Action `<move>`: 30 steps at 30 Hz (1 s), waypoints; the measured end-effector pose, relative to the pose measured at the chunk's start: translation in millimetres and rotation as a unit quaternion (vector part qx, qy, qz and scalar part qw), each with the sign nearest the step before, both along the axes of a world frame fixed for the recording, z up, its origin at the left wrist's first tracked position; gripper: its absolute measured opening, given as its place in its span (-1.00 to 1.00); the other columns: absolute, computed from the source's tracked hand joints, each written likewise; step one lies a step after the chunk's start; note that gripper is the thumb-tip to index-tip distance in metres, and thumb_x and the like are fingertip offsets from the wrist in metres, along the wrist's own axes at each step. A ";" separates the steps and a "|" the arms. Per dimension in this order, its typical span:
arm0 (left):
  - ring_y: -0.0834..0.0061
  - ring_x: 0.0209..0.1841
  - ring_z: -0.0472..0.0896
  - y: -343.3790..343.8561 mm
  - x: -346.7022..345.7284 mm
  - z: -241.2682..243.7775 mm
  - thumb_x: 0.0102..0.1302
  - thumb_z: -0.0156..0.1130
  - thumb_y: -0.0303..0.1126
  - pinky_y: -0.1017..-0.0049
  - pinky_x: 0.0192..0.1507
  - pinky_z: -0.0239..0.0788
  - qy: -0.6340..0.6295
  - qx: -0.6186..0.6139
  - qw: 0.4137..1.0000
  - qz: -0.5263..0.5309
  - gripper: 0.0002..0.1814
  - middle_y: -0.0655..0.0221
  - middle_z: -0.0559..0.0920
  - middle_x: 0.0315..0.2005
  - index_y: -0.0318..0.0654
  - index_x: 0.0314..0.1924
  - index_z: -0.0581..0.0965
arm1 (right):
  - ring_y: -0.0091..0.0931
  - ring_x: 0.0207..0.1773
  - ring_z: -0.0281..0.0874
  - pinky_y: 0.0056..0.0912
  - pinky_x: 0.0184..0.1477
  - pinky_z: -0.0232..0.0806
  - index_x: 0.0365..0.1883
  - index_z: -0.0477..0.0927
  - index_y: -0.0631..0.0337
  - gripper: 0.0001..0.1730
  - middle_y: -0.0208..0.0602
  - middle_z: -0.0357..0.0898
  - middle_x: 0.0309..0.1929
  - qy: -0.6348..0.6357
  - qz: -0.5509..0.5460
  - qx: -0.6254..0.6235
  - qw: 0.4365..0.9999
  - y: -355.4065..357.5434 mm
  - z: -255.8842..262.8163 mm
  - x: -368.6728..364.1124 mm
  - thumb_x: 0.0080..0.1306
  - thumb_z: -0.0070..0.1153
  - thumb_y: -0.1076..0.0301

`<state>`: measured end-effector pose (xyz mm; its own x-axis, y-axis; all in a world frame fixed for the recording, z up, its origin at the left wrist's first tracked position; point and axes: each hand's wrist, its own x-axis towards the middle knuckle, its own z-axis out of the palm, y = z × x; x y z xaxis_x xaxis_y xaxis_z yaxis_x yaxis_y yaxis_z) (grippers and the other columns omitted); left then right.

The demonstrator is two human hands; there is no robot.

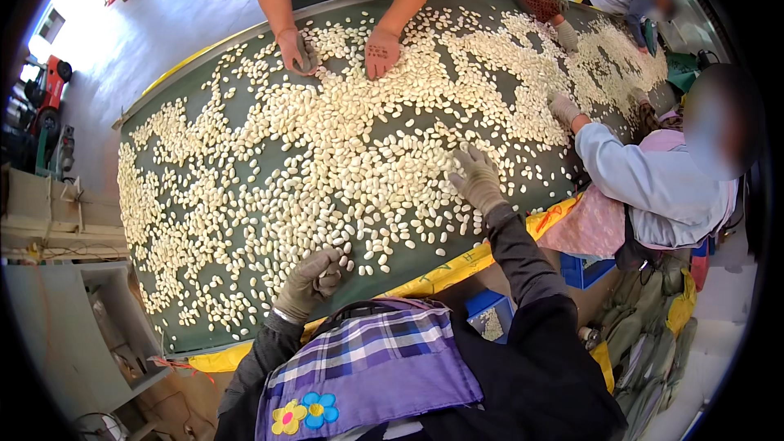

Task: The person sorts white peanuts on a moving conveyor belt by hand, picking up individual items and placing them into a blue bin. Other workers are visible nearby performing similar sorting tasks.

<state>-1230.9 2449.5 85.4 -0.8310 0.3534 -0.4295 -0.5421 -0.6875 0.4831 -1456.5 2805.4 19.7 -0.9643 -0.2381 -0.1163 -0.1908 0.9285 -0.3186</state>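
White beans (343, 110) lie scattered and heaped over a dark green sorting belt (392, 272). My right hand (479, 177), in a pale knitted glove, rests at the right side of the near heap. Its fingers are spread among the beans and hold nothing that I can see. Close to the belt's near edge is my left hand (311, 282), gloved too, with its fingers curled inward. A few loose beans lie just right of its fingertips. Whether anything sits inside the curled fingers is hidden.
Across the belt a co-worker's gloved hands (383, 52) touch the beans. Another worker's glove (563, 109) reaches in from the right. Yellow sheeting (429, 278) lines the near edge. Below stands a blue bin (493, 312) with beans inside. Sacks (649, 331) lie at the lower right.
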 end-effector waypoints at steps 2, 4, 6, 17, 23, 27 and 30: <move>0.79 -0.52 0.14 3.6 -1.5 -5.5 0.45 0.18 -0.14 0.73 -0.52 -0.07 -0.016 0.006 1.000 -0.003 -0.58 0.54 0.45 -0.36 -0.37 0.06 0.51 | -0.11 0.55 0.11 0.21 0.51 0.04 0.24 0.52 -0.15 -0.39 -0.15 0.26 0.48 0.005 0.027 -0.011 1.000 -20.4 8.4 18.3 0.21 0.34 0.04; 0.77 -0.52 0.13 7.9 0.6 -6.1 0.47 0.17 -0.16 0.71 -0.52 -0.07 -0.024 0.025 0.999 0.010 -0.64 0.56 0.41 -0.39 -0.32 0.03 0.52 | -0.25 0.38 0.39 -0.02 0.39 0.26 0.16 0.57 -0.08 -0.48 -0.18 0.45 0.33 0.048 0.133 -0.015 0.990 -36.2 28.2 32.7 0.22 0.34 0.15; 0.75 -0.53 0.10 10.0 0.6 -2.4 0.48 0.14 -0.18 0.69 -0.52 -0.08 -0.039 0.013 0.999 0.002 -0.71 0.58 0.36 -0.41 -0.25 -0.02 0.52 | -0.30 0.09 0.63 -0.26 0.23 0.43 -0.02 0.67 0.07 -0.65 -0.21 0.68 0.03 0.084 0.105 -0.187 0.973 -15.3 8.5 0.8 0.23 0.33 0.24; 0.71 -0.49 0.18 24.8 1.2 -8.6 0.44 0.19 -0.14 0.71 -0.50 -0.02 -0.054 -0.003 0.998 0.035 -0.70 0.60 0.31 -0.43 -0.24 -0.07 0.52 | -0.06 0.07 0.63 -0.09 0.10 0.48 -0.06 0.72 0.01 -0.73 0.01 0.68 -0.01 0.033 -0.166 -0.017 0.985 46.0 8.4 -186.5 0.38 0.03 0.26; 0.67 -0.41 0.33 40.4 -22.4 -10.3 0.55 0.02 -0.19 0.67 -0.26 0.28 -0.039 -0.032 0.998 0.042 -0.69 0.57 0.36 -0.42 -0.33 -0.05 0.51 | -0.12 0.18 0.60 -0.11 0.17 0.46 0.06 0.64 0.12 -0.64 -0.06 0.64 0.13 -0.086 -0.125 0.145 0.978 44.0 -4.2 -219.3 0.36 0.04 0.24; 0.67 -0.33 0.45 58.4 -36.2 -22.8 0.62 -0.10 -0.24 0.66 -0.12 0.42 0.084 -0.149 0.984 0.045 -0.67 0.48 0.52 -0.34 -0.37 -0.09 0.51 | -0.19 0.22 0.59 -0.17 0.23 0.44 0.16 0.59 0.16 -0.51 -0.12 0.65 0.14 -0.139 -0.066 0.199 0.968 14.1 28.4 -204.5 0.31 0.12 0.15; 0.67 -0.29 0.51 73.7 -53.0 -20.4 0.65 -0.16 -0.25 0.72 -0.23 0.41 0.008 -0.065 0.996 0.063 -0.63 0.48 0.54 -0.32 -0.42 0.02 0.51 | -0.23 0.25 0.58 -0.18 0.24 0.41 0.19 0.57 0.20 -0.44 -0.05 0.66 0.12 -0.138 -0.047 0.174 0.974 16.6 45.6 -179.1 0.27 0.15 0.11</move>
